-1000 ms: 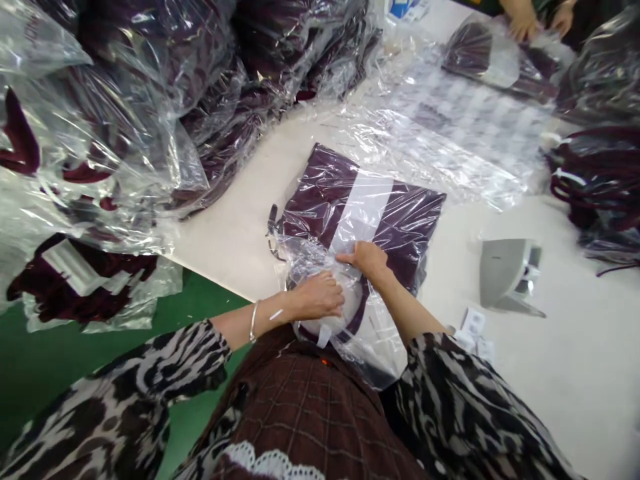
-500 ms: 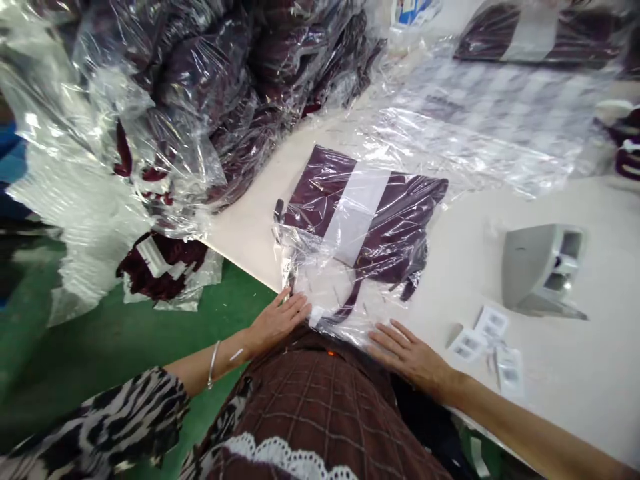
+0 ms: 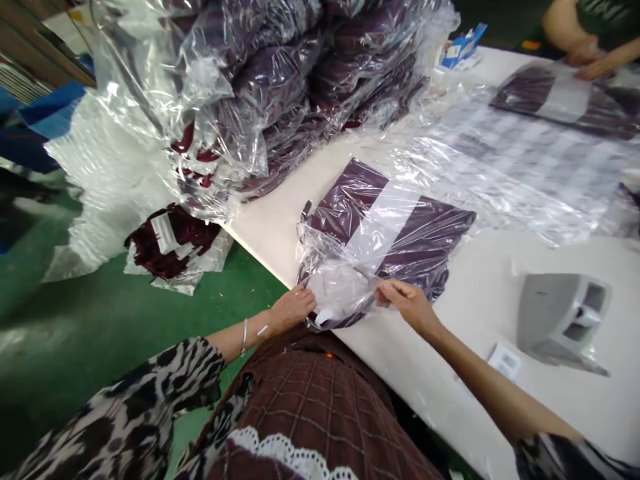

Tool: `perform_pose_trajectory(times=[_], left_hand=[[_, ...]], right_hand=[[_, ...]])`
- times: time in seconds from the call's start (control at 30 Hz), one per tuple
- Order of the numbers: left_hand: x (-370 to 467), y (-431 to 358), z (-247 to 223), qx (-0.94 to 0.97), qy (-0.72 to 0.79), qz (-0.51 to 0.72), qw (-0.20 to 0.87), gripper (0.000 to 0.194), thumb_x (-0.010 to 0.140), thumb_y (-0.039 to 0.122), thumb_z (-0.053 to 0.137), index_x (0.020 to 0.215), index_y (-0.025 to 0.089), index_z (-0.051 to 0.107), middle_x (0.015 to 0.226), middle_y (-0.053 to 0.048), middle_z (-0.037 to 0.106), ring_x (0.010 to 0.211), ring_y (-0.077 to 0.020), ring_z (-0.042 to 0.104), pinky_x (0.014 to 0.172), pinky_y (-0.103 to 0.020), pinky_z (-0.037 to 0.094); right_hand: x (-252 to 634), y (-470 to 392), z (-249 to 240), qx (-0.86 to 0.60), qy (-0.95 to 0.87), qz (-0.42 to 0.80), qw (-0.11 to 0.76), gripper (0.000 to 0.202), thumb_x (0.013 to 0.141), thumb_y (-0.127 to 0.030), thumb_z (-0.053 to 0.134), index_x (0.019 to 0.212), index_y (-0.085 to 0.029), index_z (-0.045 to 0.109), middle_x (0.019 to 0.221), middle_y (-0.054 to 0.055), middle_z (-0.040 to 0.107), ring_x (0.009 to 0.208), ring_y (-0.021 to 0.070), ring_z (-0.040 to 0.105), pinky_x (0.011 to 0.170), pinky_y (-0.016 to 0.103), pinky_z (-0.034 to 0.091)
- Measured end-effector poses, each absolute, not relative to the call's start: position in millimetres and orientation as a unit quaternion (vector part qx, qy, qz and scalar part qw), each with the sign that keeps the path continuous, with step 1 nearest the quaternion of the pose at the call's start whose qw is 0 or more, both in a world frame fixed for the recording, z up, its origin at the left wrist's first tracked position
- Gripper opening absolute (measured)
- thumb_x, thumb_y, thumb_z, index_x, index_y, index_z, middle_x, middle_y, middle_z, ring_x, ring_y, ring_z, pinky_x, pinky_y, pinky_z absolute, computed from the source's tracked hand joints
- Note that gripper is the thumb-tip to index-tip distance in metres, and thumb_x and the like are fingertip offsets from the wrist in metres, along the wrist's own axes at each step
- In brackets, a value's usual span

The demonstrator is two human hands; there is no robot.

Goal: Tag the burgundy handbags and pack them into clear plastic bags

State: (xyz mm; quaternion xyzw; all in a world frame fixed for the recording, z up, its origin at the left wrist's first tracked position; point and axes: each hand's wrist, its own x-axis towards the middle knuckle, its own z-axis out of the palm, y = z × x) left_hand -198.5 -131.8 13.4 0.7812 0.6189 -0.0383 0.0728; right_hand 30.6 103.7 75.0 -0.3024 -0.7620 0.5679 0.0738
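Clear plastic bag point(image 3: 385, 243) creases where the right hand point(image 3: 407, 303) pinches it; the left hand point(image 3: 294, 307), fingertips obscured, grip impossible to tell, lies beside the table's edge point(image 3: 287, 279).

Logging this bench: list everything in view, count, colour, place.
Packet: one, purple, table's near edge
Table: one, white, centre
Device: one, grey, right
Label: one, white, right
Sheets: uncounted, clear, upper right
Far packet: one, purple, upper right
Co-worker's hands: two, bare, upper right
Box: one, blue, far edge
Bagged pile: one, purple, upper centre
Plastic: uncounted, whitish, left
Bundle: one, dark red, left
Apron: one, brown, bottom
Sleeves: two, black-patterned, bottom corners
Left hand: one, bare, packet's left
Right hand: one, bare, pinching packet
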Motion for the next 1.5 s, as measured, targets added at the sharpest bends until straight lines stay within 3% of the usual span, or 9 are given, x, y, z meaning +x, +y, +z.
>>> perform_pose_trajectory(times=[0.17, 0.33, 0.5, 0.77, 0.87, 1.0, 1.17, 1.33, 1.5], left_hand=[[-190.4, -135.1, 9.0, 0.761, 0.646, 0.011, 0.069, 0.01, 0.095, 0.021, 0.051, 0.096, 0.018, 0.06, 0.088, -0.005, 0.064, 0.09, -0.0207, 0.058, 0.09, -0.04, 0.044], [-201.6, -160.8, -0.5, 0.736, 0.67, 0.069, 0.064, 0.02, 0.094, 0.021, 0.052, 0.111, 0.019, 0.062, 0.115, -0.008, 0.066, 0.122, -0.0221, 0.053, 0.113, -0.046, 0.031], [-194.6, -180.1, 0.3, 0.743, 0.658, 0.112, 0.049, 0.041, 0.096, 0.033, 0.052, 0.136, 0.021, 0.049, 0.134, -0.009, 0.059, 0.132, -0.0244, 0.046, 0.117, -0.047, 0.023], [-169.7, -148.3, -10.4, 0.723, 0.67, 0.123, 0.113, 0.015, 0.095, 0.03, 0.054, 0.095, 0.019, 0.063, 0.088, -0.005, 0.066, 0.085, -0.0185, 0.059, 0.083, -0.034, 0.043], [-170.2, -152.5, -6.6, 0.679, 0.712, 0.137, 0.114, 0.021, 0.098, 0.029, 0.048, 0.087, 0.017, 0.062, 0.089, -0.006, 0.065, 0.087, -0.0189, 0.058, 0.084, -0.035, 0.043], [-167.4, -164.1, 11.8, 0.645, 0.737, 0.162, 0.124, 0.022, 0.099, 0.026, 0.043, 0.09, 0.017, 0.06, 0.102, -0.007, 0.066, 0.098, -0.0173, 0.058, 0.09, -0.032, 0.043], [-161.1, -154.8, 21.2, 0.686, 0.7, 0.137, 0.144, 0.039, 0.09, 0.055, 0.056, 0.103, 0.019, 0.062, 0.098, -0.007, 0.066, 0.093, -0.0222, 0.058, 0.082, -0.036, 0.044], [-152.4, -152.8, 8.0, 0.7, 0.685, 0.12, 0.163, 0.02, 0.098, 0.031, 0.048, 0.087, 0.022, 0.063, 0.077, -0.001, 0.064, 0.072, -0.0135, 0.06, 0.068, -0.026, 0.044], [-154.9, -163.9, 8.3, 0.601, 0.781, 0.128, 0.113, 0.031, 0.102, 0.037, 0.037, 0.117, 0.016, 0.055, 0.092, -0.007, 0.068, 0.083, -0.0191, 0.065, 0.075, -0.03, 0.049]], right_hand=[[-6.8, 113.9, 78.6, -0.267, -0.801, 0.532, 0.065, 0.026, 0.081, -0.045, 0.063, 0.082, -0.02, 0.072, 0.075, 0.002, 0.069, 0.072, 0.0187, 0.061, 0.067, 0.029, 0.046], [-16.5, 119.5, 77.3, -0.303, -0.764, 0.563, 0.087, 0.03, 0.083, -0.048, 0.062, 0.073, -0.02, 0.067, 0.068, 0.001, 0.065, 0.066, 0.0168, 0.058, 0.065, 0.028, 0.046], [-18.9, 124.2, 71.5, -0.411, -0.662, 0.612, 0.135, 0.035, 0.082, -0.055, 0.062, 0.078, -0.02, 0.063, 0.066, 0.001, 0.066, 0.058, 0.016, 0.06, 0.061, 0.029, 0.05], [-30.7, 111.2, 61.5, -0.408, -0.694, 0.559, 0.199, 0.031, 0.087, -0.051, 0.058, 0.085, -0.02, 0.061, 0.063, -0.001, 0.061, 0.054, 0.013, 0.051, 0.053, 0.026, 0.042], [-32.5, 111.5, 58.5, -0.419, -0.654, 0.58, 0.247, 0.029, 0.089, -0.049, 0.057, 0.085, -0.021, 0.058, 0.064, -0.002, 0.057, 0.06, 0.0134, 0.053, 0.058, 0.026, 0.044], [-22.0, 108.2, 67.2, -0.372, -0.666, 0.596, 0.251, 0.024, 0.093, -0.044, 0.054, 0.085, -0.022, 0.055, 0.067, -0.003, 0.055, 0.06, 0.0123, 0.051, 0.059, 0.025, 0.043], [11.2, 87.7, 92.1, -0.214, -0.798, 0.538, 0.168, 0.023, 0.098, -0.035, 0.046, 0.086, -0.022, 0.06, 0.072, 0.001, 0.061, 0.065, 0.0142, 0.057, 0.063, 0.026, 0.047], [30.6, 79.5, 101.7, -0.185, -0.817, 0.506, 0.207, 0.021, 0.098, -0.03, 0.043, 0.094, -0.025, 0.063, 0.085, 0.005, 0.068, 0.083, 0.0198, 0.065, 0.076, 0.033, 0.051], [36.7, 80.5, 98.9, -0.22, -0.816, 0.499, 0.192, 0.022, 0.098, -0.031, 0.044, 0.087, -0.025, 0.062, 0.079, 0.003, 0.068, 0.074, 0.0181, 0.065, 0.07, 0.029, 0.05]])
